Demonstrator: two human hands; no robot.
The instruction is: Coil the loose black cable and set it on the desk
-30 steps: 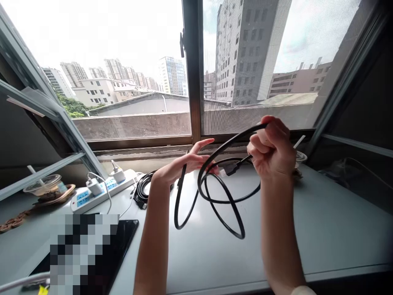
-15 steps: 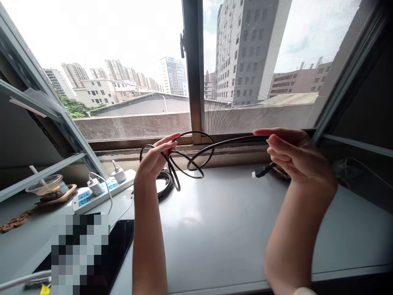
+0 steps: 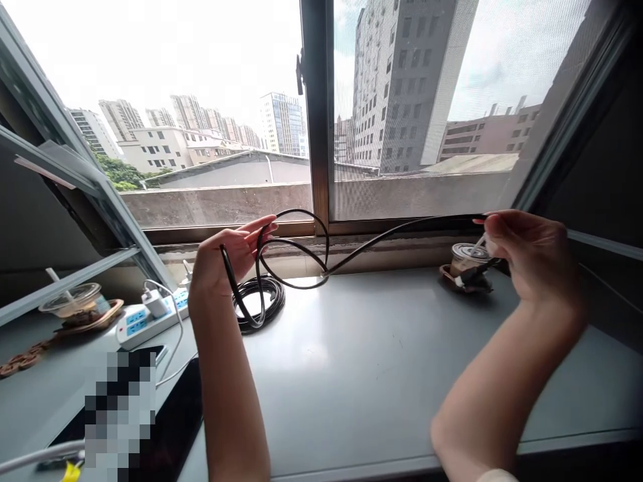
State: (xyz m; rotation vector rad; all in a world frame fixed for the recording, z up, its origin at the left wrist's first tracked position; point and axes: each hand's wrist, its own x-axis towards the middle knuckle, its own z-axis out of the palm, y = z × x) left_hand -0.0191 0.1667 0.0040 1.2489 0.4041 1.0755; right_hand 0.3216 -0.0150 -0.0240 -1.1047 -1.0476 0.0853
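A black cable [image 3: 374,242] stretches in the air between my two hands, with loose loops near the left one. My left hand [image 3: 228,258] is closed around the looped part, its fingertips pointing toward the window. Pinched in my right hand [image 3: 532,251] is the cable's far stretch, and a dark connector [image 3: 476,273] with a pale tip hangs from its end just below the fingers. Behind my left wrist, a coil of black cable [image 3: 274,301] lies on the grey table [image 3: 341,388]; whether it joins the held cable cannot be seen.
A white power strip [image 3: 151,328] with chargers plugged in lies at the left, beside a lidded drink cup [image 3: 75,304]. Another drink cup [image 3: 465,258] stands at the back right. Dark flat devices [image 3: 175,422], partly blurred out, lie front left. A window [image 3: 321,134] closes the back.
My right hand has moved right, drawing the cable longer between the hands. My left hand has shifted slightly left. The right cup and more of the coil have come into sight.
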